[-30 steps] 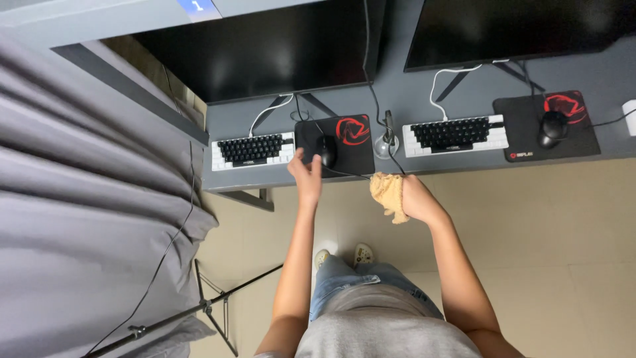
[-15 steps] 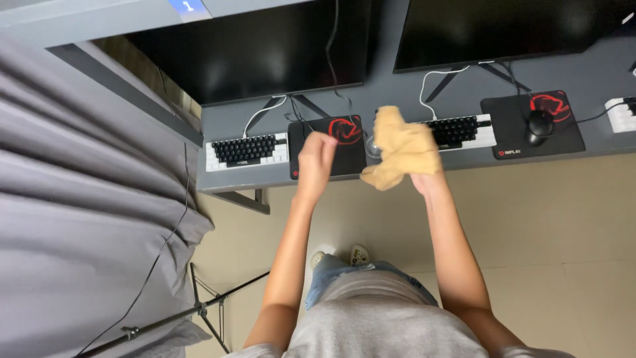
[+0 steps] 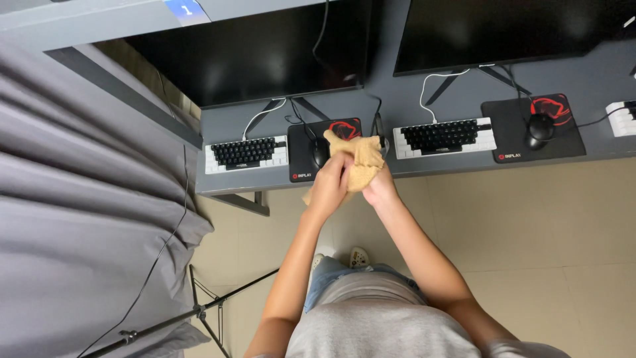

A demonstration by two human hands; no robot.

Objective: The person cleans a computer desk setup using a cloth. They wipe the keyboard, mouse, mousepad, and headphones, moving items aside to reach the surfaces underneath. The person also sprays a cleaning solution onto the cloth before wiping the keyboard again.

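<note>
A crumpled tan cloth is held up in front of me, above the front edge of a grey desk. My right hand grips it from below. My left hand has its fingers closed on the cloth's left side. Behind the cloth lies a black mouse on a black mouse pad with a red emblem. To the left of the pad sits a black and white keyboard.
A dark monitor stands over the left station, a second monitor over the right. The right station has a keyboard, a mouse and a pad. A grey curtain and a tripod leg stand at left.
My left hand left the mouse and came over to the cloth. My right hand raised the cloth, then drew it in front of the left mouse pad, where both hands now grip it.
</note>
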